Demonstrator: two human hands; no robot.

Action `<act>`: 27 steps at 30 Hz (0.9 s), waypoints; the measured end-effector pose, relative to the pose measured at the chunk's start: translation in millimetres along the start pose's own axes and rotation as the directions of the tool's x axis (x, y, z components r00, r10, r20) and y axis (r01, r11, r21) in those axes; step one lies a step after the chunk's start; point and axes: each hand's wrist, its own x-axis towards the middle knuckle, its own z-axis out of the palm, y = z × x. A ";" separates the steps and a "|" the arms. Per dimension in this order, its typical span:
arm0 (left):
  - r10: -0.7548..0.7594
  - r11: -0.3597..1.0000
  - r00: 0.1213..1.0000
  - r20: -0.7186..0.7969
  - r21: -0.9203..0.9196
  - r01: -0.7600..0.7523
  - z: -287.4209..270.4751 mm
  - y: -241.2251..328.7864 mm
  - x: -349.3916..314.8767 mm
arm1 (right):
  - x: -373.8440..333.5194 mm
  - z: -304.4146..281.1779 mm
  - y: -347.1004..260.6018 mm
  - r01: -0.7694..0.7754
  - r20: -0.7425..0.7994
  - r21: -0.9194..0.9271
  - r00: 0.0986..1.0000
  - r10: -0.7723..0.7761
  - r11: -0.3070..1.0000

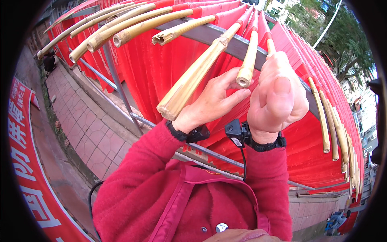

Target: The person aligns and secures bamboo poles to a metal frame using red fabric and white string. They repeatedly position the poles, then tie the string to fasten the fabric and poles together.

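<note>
Bamboo pole (248,60): my right hand (278,97) is fisted around it.
Left hand (211,103): open, fingers touching its cut end.
Risk: I judge it could slide off the metal rail (209,34) if my grip loosens.

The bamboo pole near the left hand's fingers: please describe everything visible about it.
The bamboo pole is pale yellow and smooth, with a cut, hollow-looking end facing the camera. It slopes down from the grey metal rail, and red cloth covers its upper part. The left hand has fingertips just below its end; the right hand is beside it.
</note>
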 end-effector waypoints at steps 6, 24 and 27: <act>-0.141 0.982 0.990 0.023 -0.122 0.143 -0.2 8.7 -14.7 | -9.4 -1.1 -3.4 0.003 -0.015 -0.140 1.000 -0.005 0.990; -0.325 0.898 0.942 0.086 -0.283 0.336 14.1 -24.6 -55.3 | -108.0 -34.9 -17.2 -0.376 -0.086 -0.085 0.925 0.370 0.923; -0.417 0.852 0.902 0.116 -0.297 0.432 16.1 -36.6 -66.4 | -147.9 -49.4 -24.0 -0.597 -0.052 -0.177 0.799 0.599 0.782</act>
